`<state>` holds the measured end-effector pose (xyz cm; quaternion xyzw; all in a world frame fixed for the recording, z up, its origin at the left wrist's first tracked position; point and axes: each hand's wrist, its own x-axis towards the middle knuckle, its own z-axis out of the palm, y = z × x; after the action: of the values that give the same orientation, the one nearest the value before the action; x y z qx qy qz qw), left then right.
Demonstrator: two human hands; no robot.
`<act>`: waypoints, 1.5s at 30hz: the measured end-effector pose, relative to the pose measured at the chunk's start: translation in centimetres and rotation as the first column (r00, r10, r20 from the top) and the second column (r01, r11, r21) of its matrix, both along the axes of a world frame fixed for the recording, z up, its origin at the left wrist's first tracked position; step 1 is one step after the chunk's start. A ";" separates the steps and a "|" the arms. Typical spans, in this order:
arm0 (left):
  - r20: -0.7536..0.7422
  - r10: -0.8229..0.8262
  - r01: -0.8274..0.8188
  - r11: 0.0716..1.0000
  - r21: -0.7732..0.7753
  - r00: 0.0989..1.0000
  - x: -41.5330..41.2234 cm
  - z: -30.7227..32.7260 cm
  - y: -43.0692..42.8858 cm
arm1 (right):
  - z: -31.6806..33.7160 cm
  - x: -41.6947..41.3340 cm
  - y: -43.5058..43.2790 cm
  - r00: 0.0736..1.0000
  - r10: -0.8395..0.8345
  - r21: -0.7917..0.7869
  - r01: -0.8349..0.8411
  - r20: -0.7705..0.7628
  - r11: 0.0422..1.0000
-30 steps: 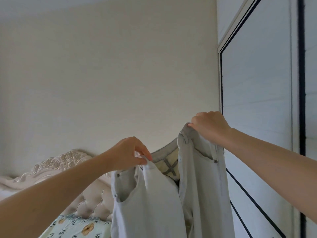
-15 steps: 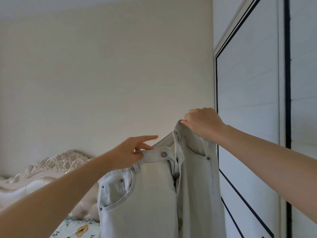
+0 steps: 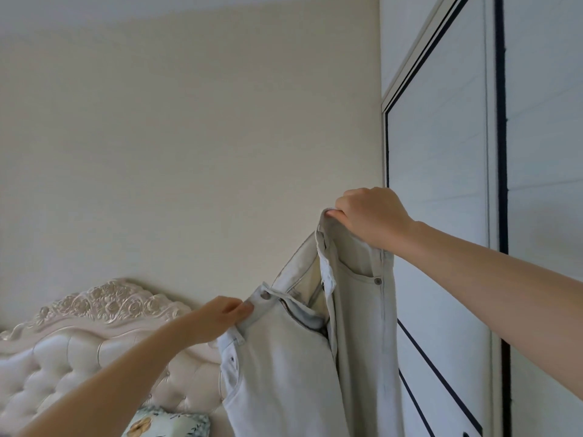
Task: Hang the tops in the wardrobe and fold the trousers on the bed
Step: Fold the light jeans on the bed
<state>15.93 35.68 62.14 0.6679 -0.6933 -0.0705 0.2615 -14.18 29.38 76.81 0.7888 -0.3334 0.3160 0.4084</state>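
Note:
Pale grey-white jeans (image 3: 293, 373) hang in the air in front of me, fly unbuttoned and waistband spread open. My right hand (image 3: 372, 216) grips the right end of the waistband, held high next to the wardrobe. My left hand (image 3: 220, 316) pinches the left end of the waistband beside the metal button, lower down. The legs drop out of view at the bottom edge.
A white wardrobe (image 3: 441, 184) with dark trim lines fills the right side, its doors closed. A carved, tufted cream headboard (image 3: 94, 335) stands at lower left against the beige wall, with a floral pillow (image 3: 167, 425) below it.
My left hand has shifted its hold on the waistband to the button and has come lower, while my right hand stays high. The front of the jeans has opened out and my view has tilted.

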 end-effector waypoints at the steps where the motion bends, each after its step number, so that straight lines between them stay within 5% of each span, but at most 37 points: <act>1: 0.008 -0.012 0.012 1.000 0.004 1.000 -0.1 -0.4 0.0 | 0.0 -0.1 0.1 1.000 0.000 0.003 0.000 0.001 1.000; 10: -0.146 -0.244 0.227 0.966 -0.123 0.959 -2.9 -0.6 -0.8 | -0.5 -0.3 0.3 0.999 0.047 0.014 -0.046 -0.008 0.999; 16: -0.078 -0.148 0.133 0.977 -0.169 0.986 -3.9 -0.4 -2.1 | -0.3 -1.4 -0.2 1.000 0.028 0.025 -0.027 -0.008 0.999; 19: 0.125 0.010 0.022 0.968 -0.250 0.992 -3.3 1.5 -1.3 | 0.0 -2.0 -0.6 0.997 -0.054 0.038 0.056 -0.050 0.998; 25: 0.583 0.348 -0.046 0.882 -0.469 0.734 -2.1 8.5 1.0 | 1.0 -2.9 -1.0 0.986 -0.118 0.048 0.124 -0.116 0.991; 34: 0.789 0.480 0.219 0.783 -0.583 0.385 0.2 12.7 3.8 | 2.6 -2.8 -1.0 0.998 0.059 0.382 -0.053 -0.003 0.923; 39: 0.802 0.511 0.327 0.734 -0.595 0.311 2.0 13.3 6.5 | 2.6 -1.6 -1.4 0.978 0.209 0.392 -0.203 0.026 0.897; 45: 0.801 0.509 0.256 0.767 -0.588 0.314 3.1 13.9 10.9 | 3.1 0.7 -0.5 0.912 0.409 0.404 -0.384 0.027 0.830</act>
<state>19.05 46.57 76.09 0.5080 -0.6309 0.5861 0.0186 -13.48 28.83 79.90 0.9165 -0.2075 0.2946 0.1738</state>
